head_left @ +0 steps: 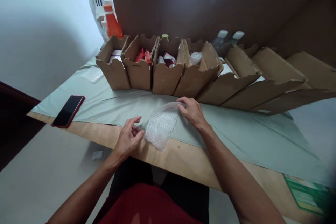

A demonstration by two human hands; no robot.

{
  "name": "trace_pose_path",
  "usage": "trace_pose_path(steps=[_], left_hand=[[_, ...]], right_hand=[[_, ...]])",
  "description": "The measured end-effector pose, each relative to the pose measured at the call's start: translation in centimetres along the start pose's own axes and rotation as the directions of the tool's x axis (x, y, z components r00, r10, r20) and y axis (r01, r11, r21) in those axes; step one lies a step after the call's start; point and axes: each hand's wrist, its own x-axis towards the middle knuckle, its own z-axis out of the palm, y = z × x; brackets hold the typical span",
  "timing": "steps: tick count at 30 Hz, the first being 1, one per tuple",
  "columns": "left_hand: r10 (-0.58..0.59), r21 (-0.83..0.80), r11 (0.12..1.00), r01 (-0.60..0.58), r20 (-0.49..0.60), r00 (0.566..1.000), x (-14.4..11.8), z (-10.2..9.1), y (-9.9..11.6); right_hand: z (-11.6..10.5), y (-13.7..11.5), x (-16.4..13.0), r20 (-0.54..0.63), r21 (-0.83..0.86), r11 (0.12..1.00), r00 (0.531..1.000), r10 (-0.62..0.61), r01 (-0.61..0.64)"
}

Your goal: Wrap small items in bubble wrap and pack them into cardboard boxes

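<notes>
A small sheet of bubble wrap (pixel 161 125) lies flat near the front edge of the table, partly on the pale green cloth (pixel 110 106). My left hand (pixel 128 139) pinches its near left edge with fingers curled. Fingers of my right hand (pixel 191 110) press down on its far right corner. Just behind the hands stands a row of open cardboard bins (pixel 165 73).
A red-cased phone (pixel 68 110) lies screen-up at the table's left edge. Several bins hold small packets and bottles; those to the right (pixel 262 87) lean over. Two capped bottles (pixel 229 36) stand behind them. A person in a white striped top (pixel 101 3) stands at the far left. Green printed paper (pixel 304 192) sits at the right.
</notes>
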Motion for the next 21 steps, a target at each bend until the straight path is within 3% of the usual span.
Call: trace_pose_path(steps=[3, 6, 9, 11, 14, 17, 21], left_hand=[[0.211, 0.207, 0.959, -0.192, -0.077, 0.974, 2.9, -2.4, 0.2], [0.431, 0.438, 0.843, -0.313, -0.200, 0.880, 7.8, -6.8, 0.8], [0.558, 0.613, 0.720, -0.326, -0.233, 0.796, 14.0, -11.2, 2.0], [0.586, 0.704, 0.635, -0.320, -0.169, 0.793, 17.9, -13.1, 3.0], [0.542, 0.804, 0.495, -0.331, 0.013, 0.840, 21.5, -14.4, 4.5], [0.516, 0.855, 0.343, -0.389, 0.174, 0.838, 21.1, -14.7, 5.6], [0.545, 0.870, 0.151, -0.469, 0.323, 0.774, 15.4, -14.2, 7.3]], right_hand=[[-0.6, 0.5, 0.2, -0.020, 0.045, 0.999, 1.000, 0.010, -0.010], [-1.5, 0.7, 0.3, -0.057, 0.103, 0.995, 0.998, 0.003, 0.003], [-2.6, 0.6, -0.1, -0.087, 0.175, 0.984, 0.996, 0.006, 0.010], [-3.4, 0.3, -0.6, -0.099, 0.234, 0.972, 0.994, 0.041, -0.017], [-4.8, -0.4, -1.7, -0.118, 0.275, 0.958, 0.986, 0.119, -0.083], [-6.7, -1.1, -3.3, -0.164, 0.261, 0.957, 0.972, 0.171, -0.124], [-9.9, -1.3, -5.8, -0.250, 0.244, 0.959, 0.946, 0.208, -0.146]])
